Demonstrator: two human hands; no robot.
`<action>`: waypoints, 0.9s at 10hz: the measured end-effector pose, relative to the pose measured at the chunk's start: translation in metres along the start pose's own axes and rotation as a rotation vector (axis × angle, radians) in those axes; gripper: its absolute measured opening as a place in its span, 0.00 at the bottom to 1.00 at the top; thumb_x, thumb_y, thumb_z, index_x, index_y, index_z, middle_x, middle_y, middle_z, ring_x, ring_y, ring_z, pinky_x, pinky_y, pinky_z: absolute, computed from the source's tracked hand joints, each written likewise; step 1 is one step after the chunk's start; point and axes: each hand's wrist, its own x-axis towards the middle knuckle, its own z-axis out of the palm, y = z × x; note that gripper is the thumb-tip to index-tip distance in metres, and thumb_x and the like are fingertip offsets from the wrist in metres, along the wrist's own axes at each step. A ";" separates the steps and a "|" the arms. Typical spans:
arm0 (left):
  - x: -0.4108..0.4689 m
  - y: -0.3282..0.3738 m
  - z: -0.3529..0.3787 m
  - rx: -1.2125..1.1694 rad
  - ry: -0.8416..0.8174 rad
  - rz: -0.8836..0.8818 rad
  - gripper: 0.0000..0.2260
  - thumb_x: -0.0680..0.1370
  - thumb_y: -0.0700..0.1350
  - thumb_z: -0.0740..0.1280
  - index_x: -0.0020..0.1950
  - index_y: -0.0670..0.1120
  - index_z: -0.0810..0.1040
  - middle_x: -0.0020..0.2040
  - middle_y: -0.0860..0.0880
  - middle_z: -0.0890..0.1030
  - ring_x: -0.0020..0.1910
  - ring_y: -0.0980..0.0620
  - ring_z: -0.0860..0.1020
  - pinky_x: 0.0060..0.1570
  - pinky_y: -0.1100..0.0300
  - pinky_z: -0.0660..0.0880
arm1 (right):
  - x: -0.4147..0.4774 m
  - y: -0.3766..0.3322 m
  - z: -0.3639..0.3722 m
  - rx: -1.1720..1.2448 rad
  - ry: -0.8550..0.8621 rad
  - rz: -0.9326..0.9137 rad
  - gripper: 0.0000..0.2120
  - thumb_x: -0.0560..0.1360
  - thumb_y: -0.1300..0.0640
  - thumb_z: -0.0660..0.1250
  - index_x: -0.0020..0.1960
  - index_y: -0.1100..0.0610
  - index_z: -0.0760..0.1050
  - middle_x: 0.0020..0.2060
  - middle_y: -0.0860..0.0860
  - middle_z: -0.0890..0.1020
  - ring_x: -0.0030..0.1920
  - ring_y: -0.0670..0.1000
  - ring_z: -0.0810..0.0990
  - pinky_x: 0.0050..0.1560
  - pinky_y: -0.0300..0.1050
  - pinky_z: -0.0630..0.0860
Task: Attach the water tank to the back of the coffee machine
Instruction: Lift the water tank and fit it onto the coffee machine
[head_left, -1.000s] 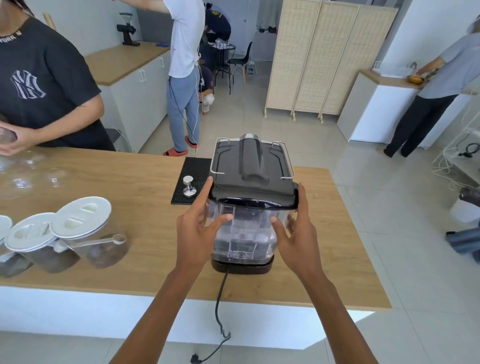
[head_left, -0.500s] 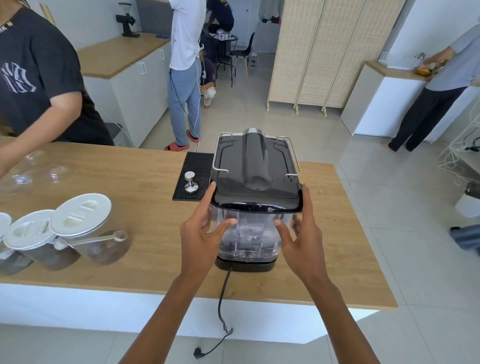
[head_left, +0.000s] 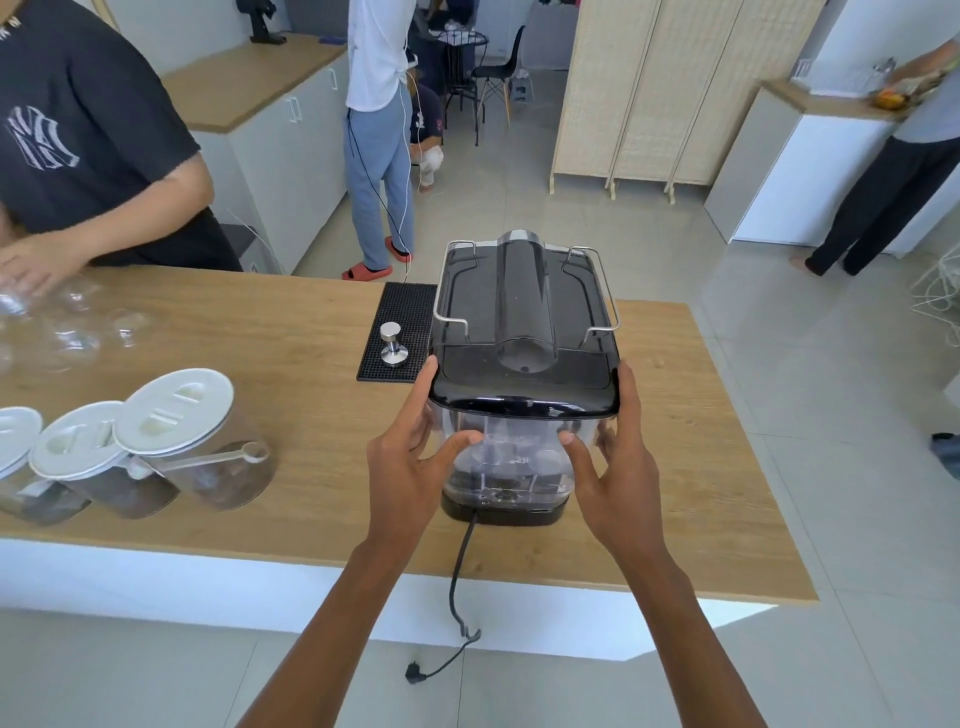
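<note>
A black coffee machine (head_left: 522, 312) stands on the wooden counter (head_left: 291, 467), its back turned toward me. The clear water tank (head_left: 511, 462) with a black lid sits upright against that back, its base on the machine's black foot. My left hand (head_left: 410, 462) grips the tank's left side, thumb across its front and fingers up by the lid. My right hand (head_left: 618, 467) holds the right side the same way. A black power cord (head_left: 457, 587) hangs from the machine's base over the counter's near edge.
A metal tamper (head_left: 392, 345) stands on a black rubber mat (head_left: 402, 327) left of the machine. Three white-lidded jars (head_left: 176, 441) sit at the near left. A person in a dark shirt (head_left: 78, 140) handles clear glasses (head_left: 78, 332) at the far left. Others stand behind.
The tank has sunk lower against the machine's back and now rests on its base. Both hands stayed on its sides. The view has drifted slightly.
</note>
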 end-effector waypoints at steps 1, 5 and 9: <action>-0.001 -0.003 0.000 0.025 -0.011 -0.019 0.38 0.74 0.44 0.76 0.79 0.52 0.61 0.43 0.49 0.82 0.45 0.59 0.78 0.66 0.50 0.76 | -0.001 0.000 0.002 -0.002 0.004 -0.003 0.40 0.80 0.51 0.67 0.83 0.47 0.47 0.64 0.49 0.81 0.57 0.63 0.77 0.55 0.56 0.77; -0.008 -0.007 0.006 0.114 -0.007 -0.064 0.37 0.78 0.43 0.72 0.82 0.51 0.55 0.63 0.75 0.74 0.64 0.74 0.72 0.69 0.62 0.69 | -0.010 0.006 0.004 -0.023 0.053 0.048 0.41 0.80 0.51 0.68 0.83 0.45 0.45 0.68 0.49 0.80 0.60 0.49 0.81 0.55 0.47 0.82; -0.070 -0.120 -0.034 0.609 -0.428 -0.289 0.45 0.71 0.77 0.56 0.82 0.58 0.48 0.83 0.50 0.44 0.81 0.43 0.41 0.78 0.39 0.48 | -0.059 0.100 0.026 -0.345 -0.175 0.208 0.46 0.75 0.31 0.60 0.83 0.55 0.51 0.82 0.55 0.55 0.81 0.58 0.45 0.78 0.66 0.54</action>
